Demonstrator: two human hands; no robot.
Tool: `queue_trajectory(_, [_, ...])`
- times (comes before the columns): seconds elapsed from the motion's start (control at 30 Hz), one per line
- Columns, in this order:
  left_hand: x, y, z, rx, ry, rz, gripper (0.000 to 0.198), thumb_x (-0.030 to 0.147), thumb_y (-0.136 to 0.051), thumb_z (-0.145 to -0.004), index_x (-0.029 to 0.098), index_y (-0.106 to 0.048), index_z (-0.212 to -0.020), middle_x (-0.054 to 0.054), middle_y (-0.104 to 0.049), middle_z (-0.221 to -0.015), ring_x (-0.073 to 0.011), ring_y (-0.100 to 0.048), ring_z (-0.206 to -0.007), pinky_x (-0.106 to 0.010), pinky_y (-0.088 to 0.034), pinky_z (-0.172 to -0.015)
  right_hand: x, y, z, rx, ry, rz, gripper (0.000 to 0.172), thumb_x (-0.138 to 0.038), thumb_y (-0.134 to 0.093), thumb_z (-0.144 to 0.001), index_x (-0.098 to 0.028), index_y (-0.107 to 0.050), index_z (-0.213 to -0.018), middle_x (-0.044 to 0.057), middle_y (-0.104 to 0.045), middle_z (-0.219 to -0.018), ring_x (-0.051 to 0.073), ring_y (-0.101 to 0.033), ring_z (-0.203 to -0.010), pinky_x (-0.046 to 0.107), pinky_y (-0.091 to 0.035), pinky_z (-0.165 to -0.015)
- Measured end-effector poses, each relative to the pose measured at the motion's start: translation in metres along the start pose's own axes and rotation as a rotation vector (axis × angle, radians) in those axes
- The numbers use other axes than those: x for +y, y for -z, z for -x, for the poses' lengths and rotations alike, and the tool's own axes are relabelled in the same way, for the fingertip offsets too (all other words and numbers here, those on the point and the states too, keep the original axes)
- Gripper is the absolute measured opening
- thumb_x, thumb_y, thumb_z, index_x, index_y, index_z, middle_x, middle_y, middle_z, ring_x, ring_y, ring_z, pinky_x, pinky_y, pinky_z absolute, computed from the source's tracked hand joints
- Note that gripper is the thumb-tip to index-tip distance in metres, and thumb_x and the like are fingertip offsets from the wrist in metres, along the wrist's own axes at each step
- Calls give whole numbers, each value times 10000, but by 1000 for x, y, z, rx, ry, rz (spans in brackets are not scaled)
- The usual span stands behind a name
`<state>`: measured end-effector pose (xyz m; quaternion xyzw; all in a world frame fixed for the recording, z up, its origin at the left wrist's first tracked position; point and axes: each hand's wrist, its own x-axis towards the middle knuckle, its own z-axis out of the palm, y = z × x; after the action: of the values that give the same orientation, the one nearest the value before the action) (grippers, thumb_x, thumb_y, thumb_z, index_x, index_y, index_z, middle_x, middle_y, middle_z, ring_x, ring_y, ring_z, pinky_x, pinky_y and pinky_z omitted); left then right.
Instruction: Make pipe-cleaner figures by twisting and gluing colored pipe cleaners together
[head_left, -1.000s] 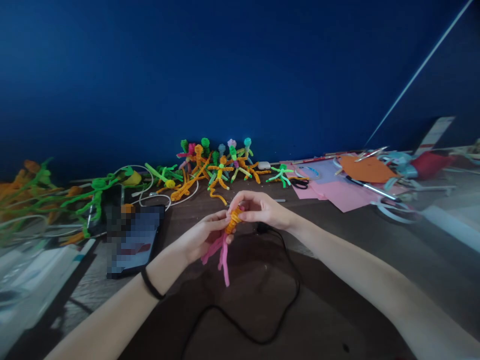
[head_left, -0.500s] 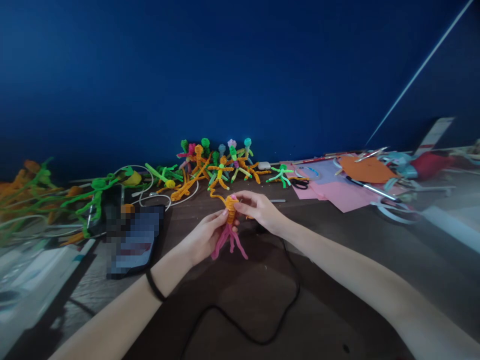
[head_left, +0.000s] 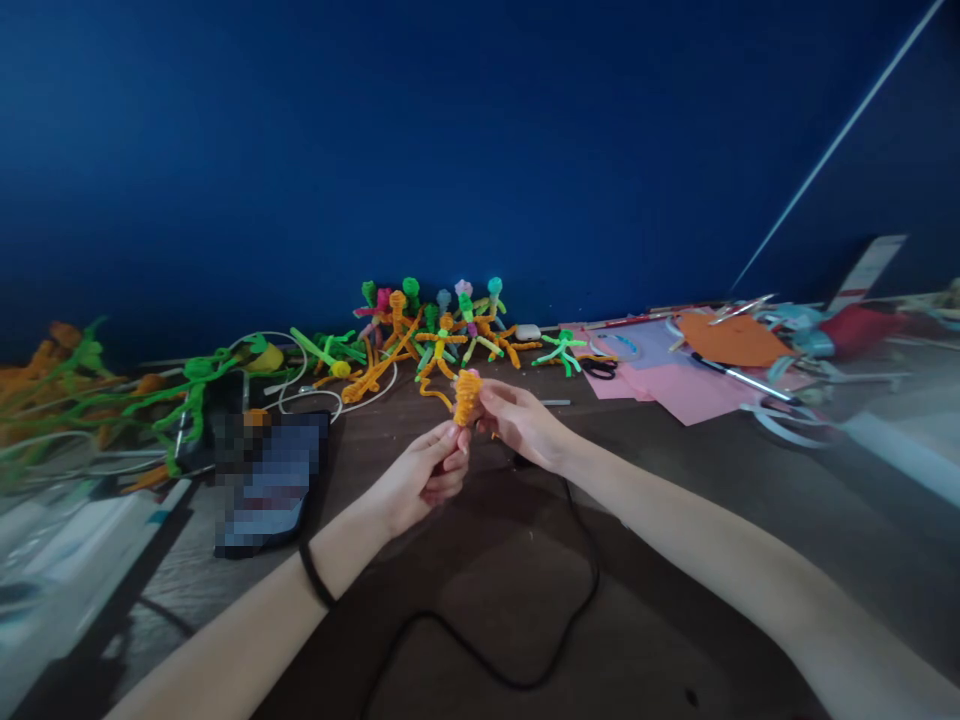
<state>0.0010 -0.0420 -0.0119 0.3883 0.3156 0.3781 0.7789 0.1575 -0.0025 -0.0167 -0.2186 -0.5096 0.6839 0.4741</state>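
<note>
Between my two hands is a pipe-cleaner figure [head_left: 468, 396] with a coiled orange body and a bit of pink at its top. An orange strand curls off its left side. The fingers of my left hand [head_left: 424, 474] pinch it from below, and its pink legs do not show now. My right hand [head_left: 523, 424] grips the body's right side between thumb and fingers. Behind it, against the blue wall, stand several finished-looking pipe-cleaner figures [head_left: 442, 342] in green, orange, yellow and pink.
A phone [head_left: 274, 485] lies left of my hands, near white cables [head_left: 304, 350] and a tangle of green and orange pipe cleaners [head_left: 67, 385]. Pink paper [head_left: 686, 390], black-handled scissors [head_left: 600, 369] and a pen [head_left: 746, 380] lie to the right. A black cord [head_left: 574, 610] snakes across the front.
The figure has tipped and risen slightly, so its pink legs have gone out of sight. My left fingers have closed beneath the coiled body.
</note>
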Motion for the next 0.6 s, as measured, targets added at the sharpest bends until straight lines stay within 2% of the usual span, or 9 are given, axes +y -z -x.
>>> queue_trajectory(0.1, [-1, 1, -1, 48, -35, -40, 210, 284, -442, -866, 159, -451, -698, 95, -265, -482, -7, -134, -331, -128, -132, -329, 1, -3, 3, -110, 10, 80, 312, -406, -595, -772, -160, -641, -957, 18, -602, -741, 113, -539, -728, 262, -419, -706])
queue_trajectory(0.17, [-2, -1, 0, 50, -36, -72, 213, 312, -466, -853, 161, -451, -703, 97, -252, -479, -8, -140, -337, -124, -135, -333, 2, -6, 5, -131, 24, 165, 302, -390, -587, -784, -165, -645, -977, -3, -584, -675, 107, -531, -694, 274, -416, -734])
queue_trajectory(0.27, [-3, -5, 1, 43, -26, -114, 228, 350, -488, -837, 161, -462, -713, 98, -245, -478, -9, -140, -346, -118, -135, -336, 3, -10, 7, -98, 35, 217, 257, -377, -581, -792, -165, -669, -907, -12, -563, -622, 90, -501, -609, 262, -419, -686])
queue_trajectory(0.43, [-4, -8, 3, -40, -11, -117, 216, 342, -489, -834, 146, -494, -745, 87, -282, -489, -13, -179, -363, -137, -145, -355, -1, -12, 9, -70, 54, 134, 291, -415, -570, -785, -141, -668, -804, 24, -595, -695, 85, -494, -539, 257, -438, -574])
queue_trajectory(0.6, [-5, -7, 4, -107, -11, -167, 232, 346, -464, -845, 154, -473, -716, 93, -222, -469, -33, -158, -380, -165, -129, -372, -10, -11, 8, 68, 104, 173, 298, -435, -577, -771, -148, -657, -750, 54, -612, -787, 127, -560, -715, 254, -462, -607])
